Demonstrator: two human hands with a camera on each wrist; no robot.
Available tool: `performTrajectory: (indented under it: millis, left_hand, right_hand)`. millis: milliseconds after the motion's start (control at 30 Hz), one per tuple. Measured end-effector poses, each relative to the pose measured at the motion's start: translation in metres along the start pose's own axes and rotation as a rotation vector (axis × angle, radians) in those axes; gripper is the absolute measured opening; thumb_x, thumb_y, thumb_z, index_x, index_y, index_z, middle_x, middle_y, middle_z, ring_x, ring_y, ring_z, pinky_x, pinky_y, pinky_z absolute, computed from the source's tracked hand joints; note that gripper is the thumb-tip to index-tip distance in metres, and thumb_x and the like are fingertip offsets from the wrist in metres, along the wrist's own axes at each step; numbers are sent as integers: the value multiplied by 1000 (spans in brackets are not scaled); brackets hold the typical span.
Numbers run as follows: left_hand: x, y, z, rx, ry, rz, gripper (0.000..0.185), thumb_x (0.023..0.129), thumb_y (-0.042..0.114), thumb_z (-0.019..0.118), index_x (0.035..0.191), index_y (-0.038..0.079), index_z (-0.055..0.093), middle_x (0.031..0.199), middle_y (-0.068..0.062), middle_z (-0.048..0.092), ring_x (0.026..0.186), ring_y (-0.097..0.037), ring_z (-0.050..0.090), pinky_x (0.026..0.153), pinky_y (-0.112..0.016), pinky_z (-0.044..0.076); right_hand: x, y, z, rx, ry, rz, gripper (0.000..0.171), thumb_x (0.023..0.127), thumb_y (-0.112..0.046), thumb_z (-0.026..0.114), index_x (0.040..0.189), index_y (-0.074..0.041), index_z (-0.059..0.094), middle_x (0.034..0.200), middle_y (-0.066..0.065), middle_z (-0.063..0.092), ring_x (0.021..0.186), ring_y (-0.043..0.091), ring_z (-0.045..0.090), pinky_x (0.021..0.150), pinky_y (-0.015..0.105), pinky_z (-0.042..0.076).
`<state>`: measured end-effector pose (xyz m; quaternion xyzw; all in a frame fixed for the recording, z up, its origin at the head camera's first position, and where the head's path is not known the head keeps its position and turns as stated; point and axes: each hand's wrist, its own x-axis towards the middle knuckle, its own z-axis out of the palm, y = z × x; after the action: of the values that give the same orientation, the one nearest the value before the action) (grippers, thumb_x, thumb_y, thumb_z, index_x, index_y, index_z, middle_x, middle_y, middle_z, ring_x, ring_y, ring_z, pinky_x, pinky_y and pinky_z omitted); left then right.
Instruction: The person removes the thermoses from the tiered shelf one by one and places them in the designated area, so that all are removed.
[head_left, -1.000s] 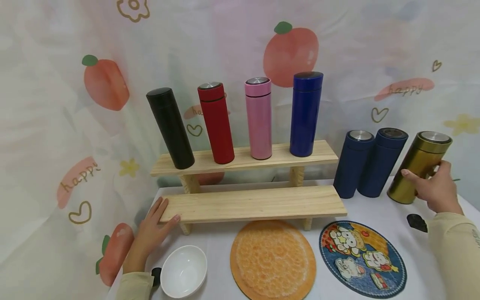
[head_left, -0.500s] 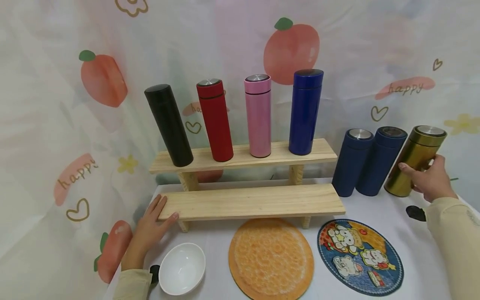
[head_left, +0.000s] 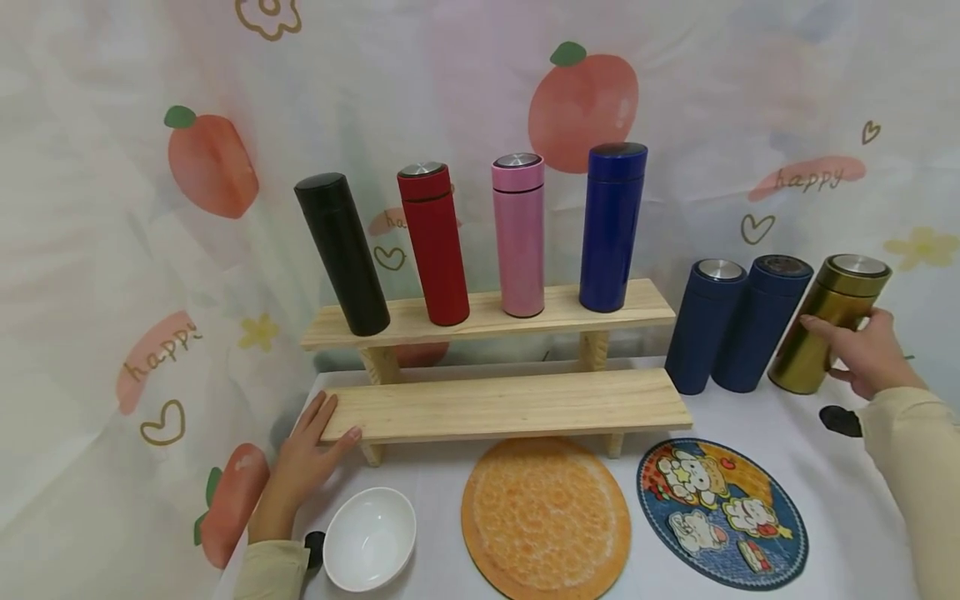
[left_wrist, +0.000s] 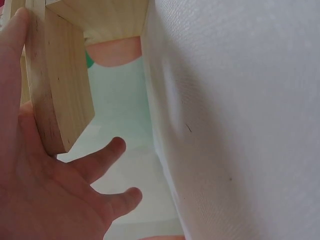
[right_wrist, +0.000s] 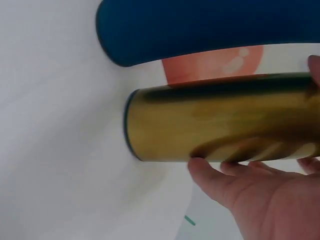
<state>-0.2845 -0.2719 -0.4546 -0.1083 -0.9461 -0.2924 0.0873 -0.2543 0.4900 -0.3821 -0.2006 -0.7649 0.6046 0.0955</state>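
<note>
A gold flask (head_left: pixel 825 325) stands tilted on the white table at the far right, beside two navy flasks (head_left: pixel 705 327). My right hand (head_left: pixel 862 354) grips its side, thumb across the front. In the right wrist view the fingers (right_wrist: pixel 235 167) curl under the gold flask (right_wrist: pixel 220 117), with a navy flask (right_wrist: pixel 210 25) beyond it. My left hand (head_left: pixel 307 454) lies flat with straight fingers against the left end of the lower wooden shelf (head_left: pixel 510 404). In the left wrist view the left hand (left_wrist: pixel 55 190) touches the lower shelf's board end (left_wrist: pixel 60 85).
The upper shelf (head_left: pixel 487 312) carries a black flask (head_left: pixel 341 254), a red one (head_left: pixel 433 243), a pink one (head_left: pixel 519 235) and a blue one (head_left: pixel 611 227). In front lie a white bowl (head_left: pixel 369 539), an orange mat (head_left: pixel 546 518) and a cartoon mat (head_left: pixel 722 514). A fruit-print curtain hangs behind.
My right hand has shifted the gold flask slightly back toward the curtain. The left hand has stayed at the shelf end.
</note>
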Motion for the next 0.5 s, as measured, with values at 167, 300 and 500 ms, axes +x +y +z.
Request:
performTrajectory:
  millis: [167,300,500]
  left_hand:
    - [-1,2,-1,-4,-3,-6,85,103,49,67,166,2,35,174,-22,23,154,-53,28,118,-73,29]
    - [-1,2,-1,-2,-2,-10,84,104,48,66,167,2,34,175,-21,22,155,-52,27,119,-72,28]
    - [0,3,-1,-4,-19,-31,86,104,52,65,168,4,33,176,-20,20,155,-53,26,118,-74,27]
  right_hand:
    - [-3,-21,-4,-47,113,-73,106,109,-45,52,161,-5,-32,169,37,-18,157,54,-6,120,72,5]
    - [-7,-34,-11,-94,161,-107,107,107,-50,50,162,-9,-33,167,39,-22,154,61,-5,119,72,3]
    - [-21,-69,-19,-185,331,-124,101,106,-53,47,168,-4,-16,173,32,-12,158,54,1,122,67,11]
